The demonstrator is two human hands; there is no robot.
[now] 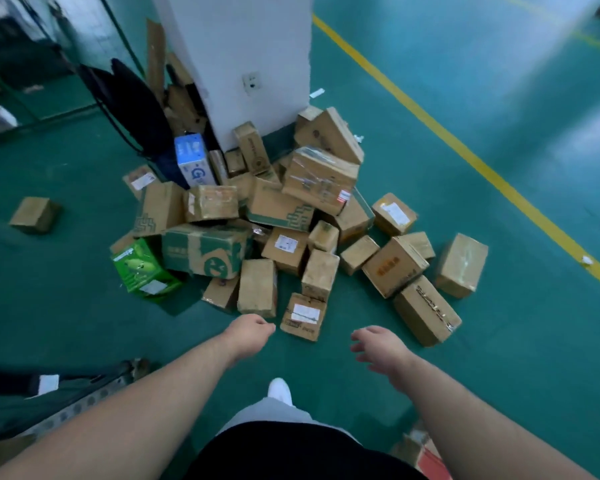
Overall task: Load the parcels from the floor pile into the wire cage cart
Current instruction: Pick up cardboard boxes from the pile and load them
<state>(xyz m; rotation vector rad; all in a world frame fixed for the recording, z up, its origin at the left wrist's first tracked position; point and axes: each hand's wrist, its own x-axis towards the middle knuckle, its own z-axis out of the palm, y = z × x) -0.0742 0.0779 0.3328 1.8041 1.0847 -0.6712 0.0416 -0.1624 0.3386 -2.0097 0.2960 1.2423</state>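
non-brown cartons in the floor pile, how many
2: a green carton front left, and a blue-and-white carton at the back beside the white pillar. More may be buried.

— Hands?
— Left hand (252,332) and right hand (378,344) empty, just short of the pile (274,230); a labelled box (303,317) nearest them.
— Behind?
— White pillar (243,64); yellow line (465,150) right.

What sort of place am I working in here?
Probably a warehouse or parcel depot: taped cardboard boxes piled against a white pillar, on a green painted floor with a yellow lane line.
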